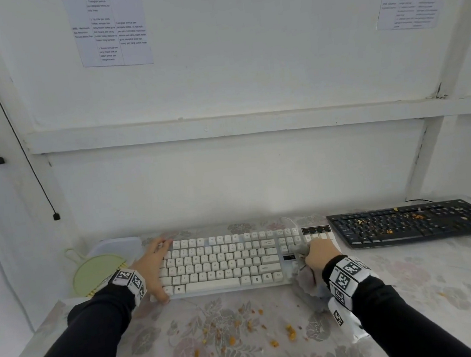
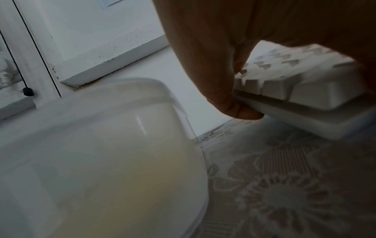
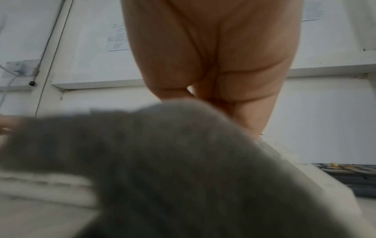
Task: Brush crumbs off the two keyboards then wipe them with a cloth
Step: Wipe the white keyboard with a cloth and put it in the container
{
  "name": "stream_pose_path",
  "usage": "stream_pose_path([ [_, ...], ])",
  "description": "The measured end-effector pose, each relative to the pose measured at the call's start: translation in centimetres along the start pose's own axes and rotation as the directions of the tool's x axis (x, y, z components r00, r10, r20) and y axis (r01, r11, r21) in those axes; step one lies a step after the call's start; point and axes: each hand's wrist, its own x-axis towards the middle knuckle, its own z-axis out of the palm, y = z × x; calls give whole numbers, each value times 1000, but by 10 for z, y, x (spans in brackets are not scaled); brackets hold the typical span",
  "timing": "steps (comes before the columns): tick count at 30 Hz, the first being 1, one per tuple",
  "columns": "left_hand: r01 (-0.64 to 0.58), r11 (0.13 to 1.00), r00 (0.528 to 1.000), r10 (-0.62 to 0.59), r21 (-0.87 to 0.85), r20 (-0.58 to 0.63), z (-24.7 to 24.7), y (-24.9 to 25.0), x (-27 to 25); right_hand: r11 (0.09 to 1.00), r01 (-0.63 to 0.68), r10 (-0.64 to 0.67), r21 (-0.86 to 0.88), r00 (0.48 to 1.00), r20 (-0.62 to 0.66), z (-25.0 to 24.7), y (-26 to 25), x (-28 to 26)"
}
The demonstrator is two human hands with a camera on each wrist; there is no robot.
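Black sleeves (image 1: 85,336), white wristbands (image 1: 130,281) with seemingly square black-and-white markers.

The right hand (image 3: 213,53) grips a blurred grey cloth (image 3: 162,169) beside the black keyboard (image 3: 354,175).
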Motion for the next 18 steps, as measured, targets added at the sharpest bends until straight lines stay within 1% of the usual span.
stream_pose_path([
  [2,2,1000,1000,-2,-8,1,0,-1,0,1000,9,-9,-15,999,42,-4,1,-3],
  [4,4,1000,1000,-5,-16,-8,1,-2,-1,999,42,-42,-1,998,49,-14,-5,-9],
  [5,8,1000,1000,-8,-18,-11,1,-2,-1,996,82,-83,33,996,33,-20,-10,-12],
  [8,26,1000,1000,-27,-14,-15,2,-2,-1,944,209,-204,257,978,-46,-31,-37,-25],
  [10,33,999,999,-33,-10,-12,3,-2,-1,915,289,-280,282,957,-75,-26,-58,-30],
  [12,31,999,999,-31,-6,-16,3,-3,0,893,336,-340,299,940,-41,-13,-76,-35],
  [14,30,1000,999,-30,-8,-19,4,-3,1,901,389,-400,191,916,22,4,-85,-35],
  [16,26,1000,999,-26,-17,-22,4,-4,1,919,388,-393,73,916,81,18,-89,-37],
  [18,25,999,999,-26,-28,-22,5,-5,1,917,399,-398,22,910,114,27,-86,-36],
])
